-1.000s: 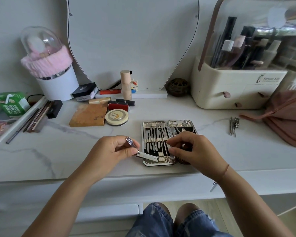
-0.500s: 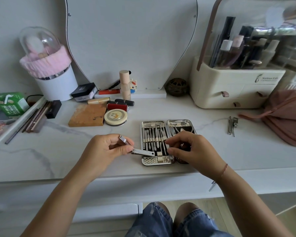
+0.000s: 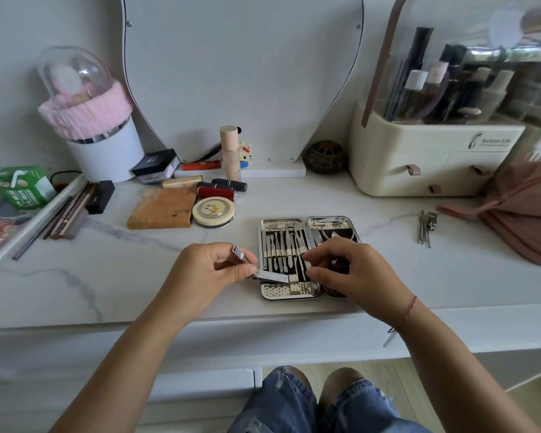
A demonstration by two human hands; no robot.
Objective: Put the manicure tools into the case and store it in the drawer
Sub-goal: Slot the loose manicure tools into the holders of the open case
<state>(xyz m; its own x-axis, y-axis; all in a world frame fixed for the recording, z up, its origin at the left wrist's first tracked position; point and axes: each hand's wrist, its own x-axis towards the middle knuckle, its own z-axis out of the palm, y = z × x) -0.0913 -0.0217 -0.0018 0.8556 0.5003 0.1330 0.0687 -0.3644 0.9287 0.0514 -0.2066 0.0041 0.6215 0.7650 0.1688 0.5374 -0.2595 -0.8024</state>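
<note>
left grip (image 3: 206,273): pinching the clipper (image 3: 272,276) at its rear end, thumb on top, forefinger curled by the raised lever
clipper: lying low across the case's near-left edge, front end at a strap loop in the left half; lever tilted up and back, checkered tip showing above the thumb
right grip (image 3: 356,273): fingers curled over the middle of the case, thumb and forefinger tips at the tool row; can't tell if they pinch anything
case (image 3: 278,291): open flat on the bench, two halves side by side, near the front edge, between the two hands
left half: row of thin tools (image 3: 281,242) upright under a strap
right half: nippers (image 3: 328,234), partly hidden by the right hand
loose tools (image 3: 425,228): small bunch on the bench, well right of the case
bench (image 3: 107,276): white marble-look top
compact (image 3: 213,211): round, left behind the case, touching the orange box (image 3: 161,207)
lipsticks (image 3: 217,192): just behind the compact
organiser (image 3: 419,164): cream, back right, clear lid
bag (image 3: 525,207): pink, far right
mirror (image 3: 241,73): back centre, against the wall
</note>
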